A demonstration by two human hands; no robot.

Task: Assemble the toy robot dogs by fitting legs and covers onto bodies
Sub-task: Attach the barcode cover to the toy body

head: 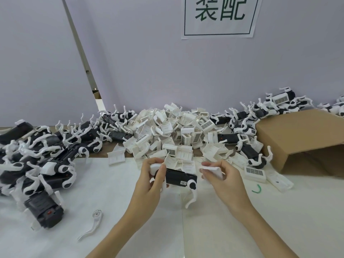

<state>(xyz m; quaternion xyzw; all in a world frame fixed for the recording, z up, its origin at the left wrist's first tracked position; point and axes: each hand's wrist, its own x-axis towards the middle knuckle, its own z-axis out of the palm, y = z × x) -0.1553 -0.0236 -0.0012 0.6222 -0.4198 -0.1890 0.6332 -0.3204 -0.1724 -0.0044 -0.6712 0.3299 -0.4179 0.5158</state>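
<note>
At the lower middle of the frame the left hand (151,180) grips a toy dog body (178,177), a black oblong block held lengthwise above the white-covered worktop (232,229). Its grip is narrow, fingers curled round the body's left end, where a white rounded piece sits under the fingertips. The body carries a small white label on its near side and a white leg (191,194) at its right end: a round black-and-white hip joint with a thin curved limb hanging down toward the worktop.

Just to the right, apart from the body, the right hand (222,175) pinches a white cover (211,171), a flat plastic piece held between thumb and fingers with its edge toward the body.

Behind the hands, across the middle of the frame, lies a heap of white covers (173,135), some showing barcode-like stickers. At left is a pile of assembled dogs (42,155), black with white legs sticking up. More dogs lie at upper right behind an open cardboard box (301,138) on its side. A loose white leg (93,226) lies at lower left, and a small green curved piece (256,189) lies at right.
</note>
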